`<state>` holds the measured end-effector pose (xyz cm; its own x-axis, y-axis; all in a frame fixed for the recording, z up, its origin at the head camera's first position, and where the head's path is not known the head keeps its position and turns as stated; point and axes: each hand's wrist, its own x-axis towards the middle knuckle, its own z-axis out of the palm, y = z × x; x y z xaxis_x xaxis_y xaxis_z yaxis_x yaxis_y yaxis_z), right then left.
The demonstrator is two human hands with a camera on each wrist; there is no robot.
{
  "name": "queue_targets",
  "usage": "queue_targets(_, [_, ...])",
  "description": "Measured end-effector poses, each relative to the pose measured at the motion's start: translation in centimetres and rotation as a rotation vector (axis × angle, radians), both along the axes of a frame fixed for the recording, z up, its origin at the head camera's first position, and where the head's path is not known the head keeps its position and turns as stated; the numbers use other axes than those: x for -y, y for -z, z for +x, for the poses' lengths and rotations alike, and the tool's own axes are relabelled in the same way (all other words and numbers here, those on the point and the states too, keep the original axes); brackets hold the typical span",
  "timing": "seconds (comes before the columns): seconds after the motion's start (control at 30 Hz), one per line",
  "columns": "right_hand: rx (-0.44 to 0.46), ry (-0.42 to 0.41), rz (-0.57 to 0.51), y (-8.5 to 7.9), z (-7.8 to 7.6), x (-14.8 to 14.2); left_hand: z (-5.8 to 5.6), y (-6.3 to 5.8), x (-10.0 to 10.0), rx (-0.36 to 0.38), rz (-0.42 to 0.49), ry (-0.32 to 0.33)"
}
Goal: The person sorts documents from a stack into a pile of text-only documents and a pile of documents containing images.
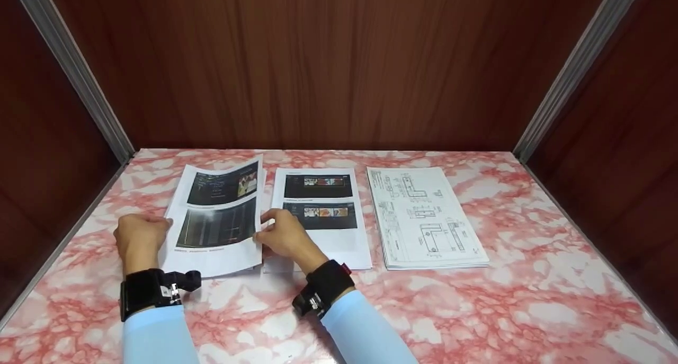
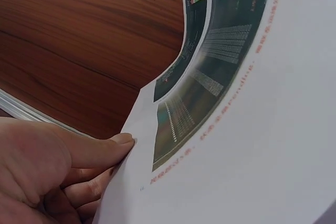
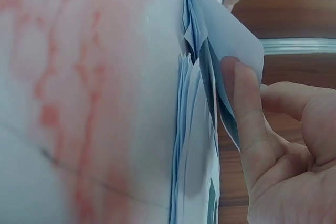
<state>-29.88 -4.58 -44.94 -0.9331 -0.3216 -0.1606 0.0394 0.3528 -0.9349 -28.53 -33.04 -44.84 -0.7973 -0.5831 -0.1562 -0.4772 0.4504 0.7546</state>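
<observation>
A printed sheet with two dark pictures is curved, its right side raised above the left stack of paper. My left hand pinches its left edge; in the left wrist view the thumb lies on top of the sheet, with the other fingers curled at its edge. On the opposite side my right hand holds the raised right edge between thumb and fingers. In the right wrist view, fingers touch the lifted sheet over layered page edges.
A middle stack of printed pages lies beside the raised sheet, partly behind my right hand. Further right lies a stack of technical drawings. The red-and-white marbled table is bordered by brown wood-grain panels and metal corner posts.
</observation>
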Motion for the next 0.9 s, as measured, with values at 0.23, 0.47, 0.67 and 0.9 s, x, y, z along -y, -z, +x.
queue_targets(0.23, [0.01,0.005,-0.049,0.0,-0.2,-0.1,0.6,-0.9,-0.8,-0.008,0.017,0.028])
queue_targets(0.47, [-0.011,-0.007,-0.005,-0.6,-0.5,-1.1,0.7,-1.7,-1.8,-0.042,0.017,0.047])
queue_targets(0.67, [0.0,0.001,-0.062,-2.4,-1.3,-3.7,0.2,-3.1,-3.5,-0.106,0.081,0.107])
queue_targets(0.9, [0.019,-0.005,-0.086,-5.0,-2.1,-9.1,-1.0,-4.9,-7.5,-0.235,0.227,0.141])
